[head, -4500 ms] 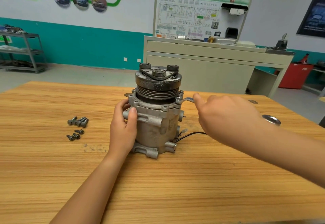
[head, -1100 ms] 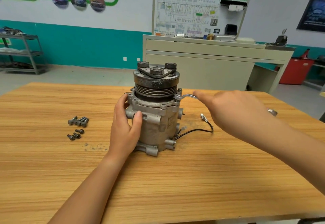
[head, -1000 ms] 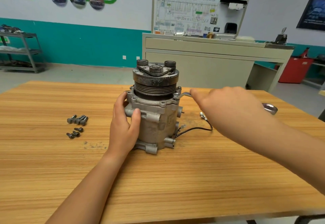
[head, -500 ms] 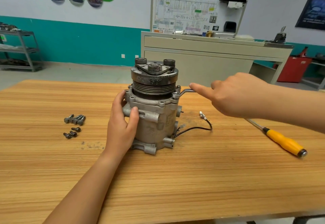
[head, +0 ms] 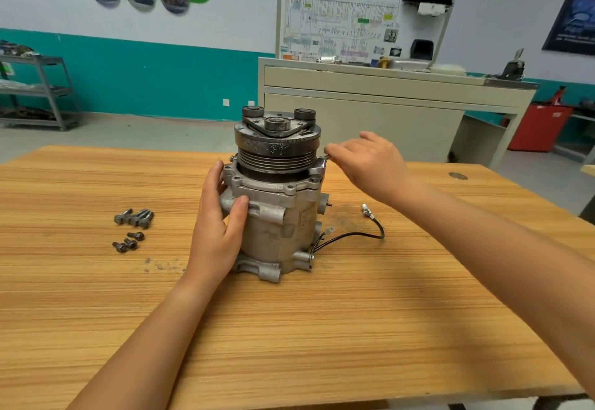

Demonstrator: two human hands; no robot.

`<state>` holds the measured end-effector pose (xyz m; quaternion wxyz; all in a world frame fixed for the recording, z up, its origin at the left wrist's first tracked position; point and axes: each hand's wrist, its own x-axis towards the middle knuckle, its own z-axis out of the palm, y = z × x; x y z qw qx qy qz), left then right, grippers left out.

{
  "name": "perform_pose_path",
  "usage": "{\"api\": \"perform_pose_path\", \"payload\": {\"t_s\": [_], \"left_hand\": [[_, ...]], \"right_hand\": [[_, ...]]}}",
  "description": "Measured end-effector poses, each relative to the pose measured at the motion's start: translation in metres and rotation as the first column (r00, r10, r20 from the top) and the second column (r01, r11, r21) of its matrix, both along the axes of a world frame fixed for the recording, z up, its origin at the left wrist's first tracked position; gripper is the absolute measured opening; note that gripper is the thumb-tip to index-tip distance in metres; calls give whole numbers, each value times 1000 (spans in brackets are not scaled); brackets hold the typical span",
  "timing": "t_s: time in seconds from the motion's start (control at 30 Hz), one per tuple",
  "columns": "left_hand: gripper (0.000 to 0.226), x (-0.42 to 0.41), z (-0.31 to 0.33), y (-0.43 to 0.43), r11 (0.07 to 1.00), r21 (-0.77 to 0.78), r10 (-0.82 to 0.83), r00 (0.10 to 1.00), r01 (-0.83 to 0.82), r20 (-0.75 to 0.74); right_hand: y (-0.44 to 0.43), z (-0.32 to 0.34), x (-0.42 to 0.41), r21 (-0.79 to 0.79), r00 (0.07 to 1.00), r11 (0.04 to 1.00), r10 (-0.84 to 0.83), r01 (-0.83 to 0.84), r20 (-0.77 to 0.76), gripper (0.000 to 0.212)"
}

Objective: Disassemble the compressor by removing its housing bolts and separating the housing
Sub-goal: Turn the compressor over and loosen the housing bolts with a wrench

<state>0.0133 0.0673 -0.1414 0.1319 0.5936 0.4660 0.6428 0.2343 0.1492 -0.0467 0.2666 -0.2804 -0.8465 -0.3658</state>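
The grey metal compressor (head: 280, 216) stands upright on the wooden table (head: 322, 329), its dark pulley and clutch plate (head: 277, 134) on top. My left hand (head: 219, 229) grips the housing's left side, thumb across the front. My right hand (head: 367, 165) is at the upper right flange and holds a thin metal wrench (head: 325, 158), mostly hidden under the fingers, against a bolt there. Several removed bolts (head: 133, 226) lie on the table to the left.
A black wire with a metal terminal (head: 370, 219) trails from the compressor's right base. Dark grit marks the tabletop near it. Behind the table stand a beige training bench (head: 386, 103), a metal shelf (head: 35, 90) and a red bin (head: 537, 126).
My right hand has swung the wrench in closer to the pulley, from pointing out to the right. The view shifted, and the yellow-handled screwdriver at the right is out of sight.
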Motion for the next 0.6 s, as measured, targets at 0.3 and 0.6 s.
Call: {"api": "perform_pose_path", "payload": {"t_s": [0.3, 0.6], "left_hand": [[53, 0, -1, 1, 1000, 6, 18, 1000, -18, 3], [53, 0, -1, 2, 999, 10, 39, 999, -39, -18]], "right_hand": [[-63, 12, 21, -369, 876, 927, -124, -65, -466, 39], [-107, 15, 15, -565, 922, 752, -385, 341, 43, 51]]}}
